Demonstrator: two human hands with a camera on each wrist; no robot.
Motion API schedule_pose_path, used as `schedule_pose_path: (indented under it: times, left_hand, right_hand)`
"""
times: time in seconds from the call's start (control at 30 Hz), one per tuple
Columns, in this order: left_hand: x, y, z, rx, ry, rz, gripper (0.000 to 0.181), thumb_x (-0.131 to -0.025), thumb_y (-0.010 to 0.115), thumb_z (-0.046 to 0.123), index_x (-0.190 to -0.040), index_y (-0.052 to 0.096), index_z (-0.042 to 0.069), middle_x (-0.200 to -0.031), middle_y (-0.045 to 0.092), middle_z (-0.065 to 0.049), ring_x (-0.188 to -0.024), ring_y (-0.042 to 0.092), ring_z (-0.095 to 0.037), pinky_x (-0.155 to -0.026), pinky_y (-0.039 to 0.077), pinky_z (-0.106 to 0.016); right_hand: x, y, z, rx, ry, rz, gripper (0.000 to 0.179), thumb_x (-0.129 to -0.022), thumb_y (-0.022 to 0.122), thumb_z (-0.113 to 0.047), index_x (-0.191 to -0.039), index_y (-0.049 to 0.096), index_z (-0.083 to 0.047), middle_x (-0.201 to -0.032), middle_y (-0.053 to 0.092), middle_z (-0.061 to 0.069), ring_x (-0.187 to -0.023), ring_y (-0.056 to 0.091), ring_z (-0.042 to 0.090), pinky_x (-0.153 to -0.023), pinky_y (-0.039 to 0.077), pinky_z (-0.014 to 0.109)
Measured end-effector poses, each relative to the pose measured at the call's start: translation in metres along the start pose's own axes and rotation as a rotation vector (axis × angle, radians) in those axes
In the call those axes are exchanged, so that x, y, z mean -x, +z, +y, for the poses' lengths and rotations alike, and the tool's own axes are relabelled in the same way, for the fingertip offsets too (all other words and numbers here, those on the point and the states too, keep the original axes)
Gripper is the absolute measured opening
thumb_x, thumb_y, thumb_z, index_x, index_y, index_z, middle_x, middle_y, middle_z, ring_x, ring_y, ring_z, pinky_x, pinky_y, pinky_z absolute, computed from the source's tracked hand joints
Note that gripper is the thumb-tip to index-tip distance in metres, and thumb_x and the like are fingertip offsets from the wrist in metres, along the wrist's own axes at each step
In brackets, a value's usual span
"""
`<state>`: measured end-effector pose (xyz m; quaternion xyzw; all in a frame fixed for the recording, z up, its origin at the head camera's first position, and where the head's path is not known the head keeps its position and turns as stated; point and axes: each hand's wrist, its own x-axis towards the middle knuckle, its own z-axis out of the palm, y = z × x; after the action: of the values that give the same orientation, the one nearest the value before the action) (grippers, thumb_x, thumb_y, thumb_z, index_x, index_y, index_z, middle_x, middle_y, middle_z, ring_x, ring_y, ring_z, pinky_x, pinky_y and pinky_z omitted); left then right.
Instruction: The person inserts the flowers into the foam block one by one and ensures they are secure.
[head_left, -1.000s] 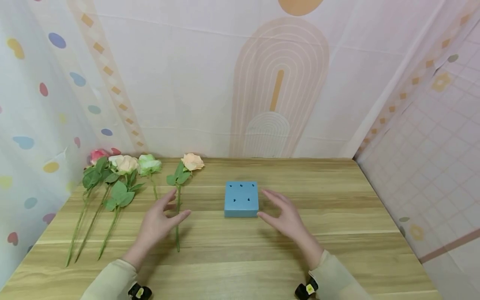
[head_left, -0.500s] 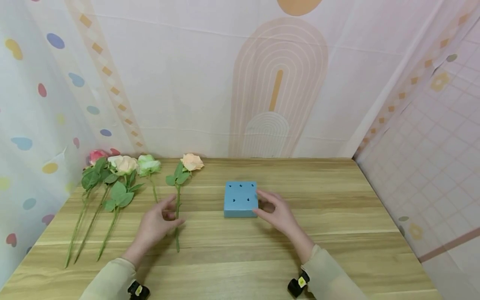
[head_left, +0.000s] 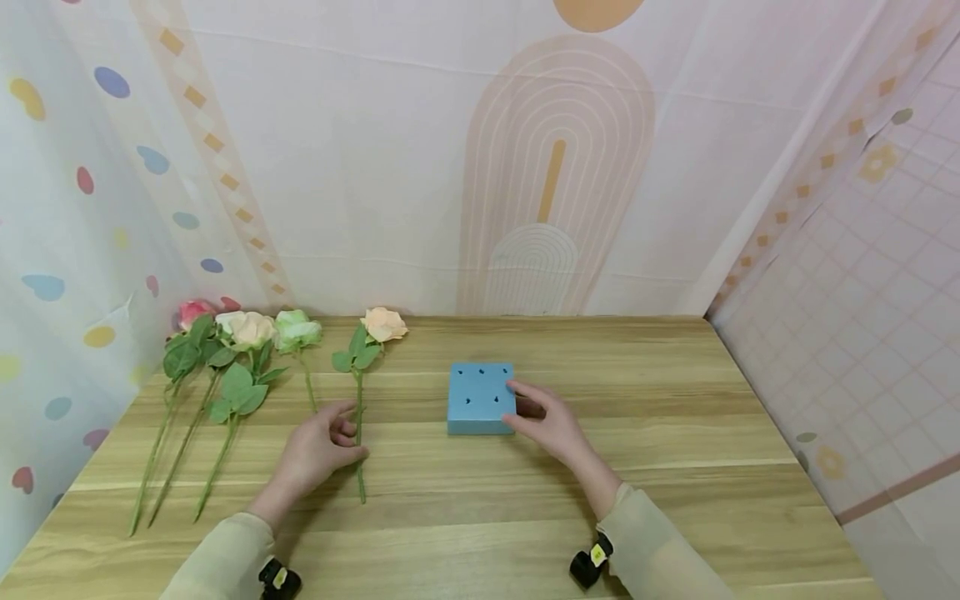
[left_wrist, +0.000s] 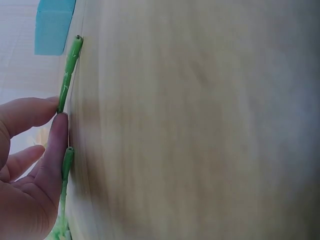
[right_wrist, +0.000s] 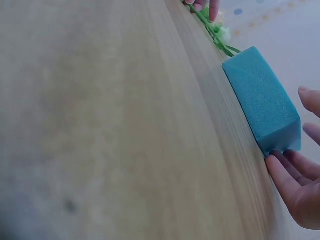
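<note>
The left hand [head_left: 318,446] pinches the peach rose [head_left: 367,357] low on its stem between thumb and fingertip, its forearm angling in from the lower left. The rose lies on the wooden table, left of the blue block [head_left: 482,400]. The right hand [head_left: 551,425], fingers spread and slightly bent, is at the block's right side, lower fingertips touching it. Beige sleeves [head_left: 663,546] cover both forearms. More roses [head_left: 243,329] lie farther left on the table [head_left: 645,358]. Behind rises a pale cloth [head_left: 375,150] printed with an arch; dots mark the left cloth, a pink grid the right.
</note>
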<state>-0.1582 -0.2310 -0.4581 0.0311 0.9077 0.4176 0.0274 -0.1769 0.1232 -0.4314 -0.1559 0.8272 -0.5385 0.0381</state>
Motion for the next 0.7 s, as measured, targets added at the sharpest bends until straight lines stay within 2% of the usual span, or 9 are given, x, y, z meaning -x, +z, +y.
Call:
schedule_pose_path:
  times: [0.27, 0.53, 0.7]
  left_hand:
    - [-0.0001, 0.0004, 0.0014, -0.003, -0.018, 0.012, 0.066, -0.081, 0.080, 0.006, -0.138, 0.049, -0.006, -0.099, 0.065, -0.010, -0.086, 0.062, -0.021, -0.074, 0.053, -0.037]
    - [0.0002, 0.0016, 0.0020, 0.005, -0.039, 0.036, 0.062, -0.082, 0.079, 0.009, -0.136, 0.052, -0.005, -0.098, 0.066, -0.010, -0.085, 0.063, -0.021, -0.072, 0.052, -0.035]
    - [-0.0002, 0.0024, 0.0014, -0.009, -0.043, 0.046, 0.062, -0.081, 0.081, 0.013, -0.135, 0.054, -0.004, -0.097, 0.067, -0.010, -0.085, 0.064, -0.021, -0.070, 0.052, -0.034]
  right_hand:
    - [-0.0006, 0.0001, 0.0013, -0.018, 0.032, 0.005, 0.052, -0.092, 0.071, -0.009, -0.141, 0.054, -0.003, -0.144, 0.049, 0.019, -0.131, 0.045, 0.040, -0.102, 0.041, 0.058]
    - [-0.0033, 0.0042, 0.0053, -0.031, 0.030, 0.030, 0.050, -0.092, 0.070, -0.007, -0.140, 0.056, -0.004, -0.141, 0.051, 0.018, -0.123, 0.052, 0.037, -0.099, 0.044, 0.056]
    - [-0.0038, 0.0042, 0.0055, -0.030, 0.024, 0.018, 0.050, -0.093, 0.070, -0.007, -0.140, 0.055, -0.003, -0.140, 0.052, 0.019, -0.119, 0.055, 0.037, -0.097, 0.045, 0.055]
